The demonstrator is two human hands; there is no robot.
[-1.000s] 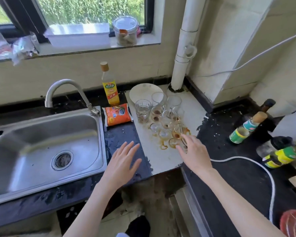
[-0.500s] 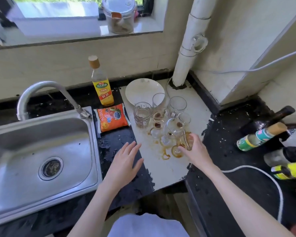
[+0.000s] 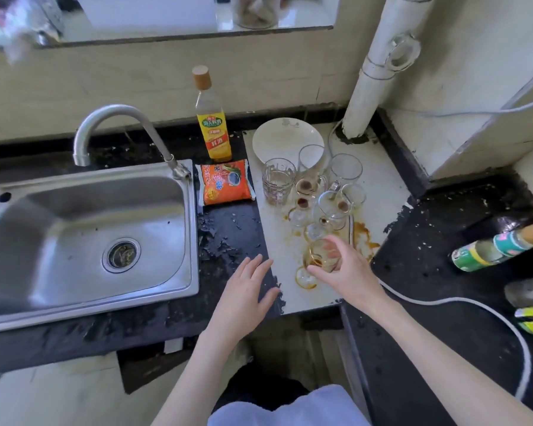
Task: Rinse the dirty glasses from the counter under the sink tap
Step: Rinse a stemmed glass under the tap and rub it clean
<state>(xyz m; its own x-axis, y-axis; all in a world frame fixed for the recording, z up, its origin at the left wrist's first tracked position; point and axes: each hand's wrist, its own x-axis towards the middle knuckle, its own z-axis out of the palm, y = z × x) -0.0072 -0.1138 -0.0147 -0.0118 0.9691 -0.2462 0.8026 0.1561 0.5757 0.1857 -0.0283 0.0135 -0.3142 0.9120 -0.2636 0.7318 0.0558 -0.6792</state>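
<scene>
The right hand (image 3: 348,272) curled its fingers (image 3: 316,271) round a stained glass (image 3: 322,255) at the near edge of the glasses (image 3: 317,192) on the table (image 3: 382,186); its base was hidden. The left hand (image 3: 243,299) hovered flat, fingers spread, holding nothing, beside the sink (image 3: 74,241). The jar on the sill was cut off.

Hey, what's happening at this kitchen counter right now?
A person is starting on a cluster of dirty glasses standing on a stained white board right of the sink. Their right hand grips the nearest glass, which has brown residue and sits by sticky ring marks. The left hand is open, flat over the dark counter between board and sink. No water is visible at the tap, and the sink holds no glasses yet.
</scene>
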